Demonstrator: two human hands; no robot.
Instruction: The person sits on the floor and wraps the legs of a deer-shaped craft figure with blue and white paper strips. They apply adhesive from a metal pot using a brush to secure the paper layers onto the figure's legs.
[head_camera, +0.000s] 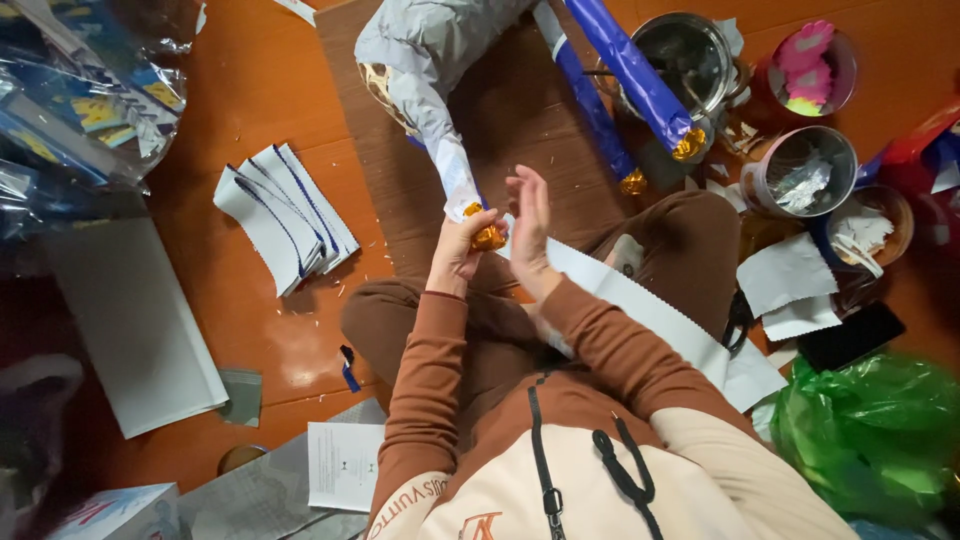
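So, head view: the person sits cross-legged on the orange floor (260, 90), and the work is kept low over the lap, close to the body, where both hands can get at it. The left hand (458, 250) is curled shut around the gold end (488, 238) of a long roll (425, 70) wrapped in grey-white paper, pinching right where the paper gathers, which looks like a way to keep the wrap from slipping. The right hand (528, 225) is open and flat, fingers straight, pressed against the side of that same end, holding nothing.

The roll runs up and away from the hands onto a brown mat (500, 120); its paper is crumpled and loose up top, tight near the gold tip. Two blue rolls (610, 75) with gold ends lie on the mat beside a steel pot (690, 55). A stack of paper sheets (285, 215) sits within left reach, and a long white strip (650, 310) drapes over the right knee.
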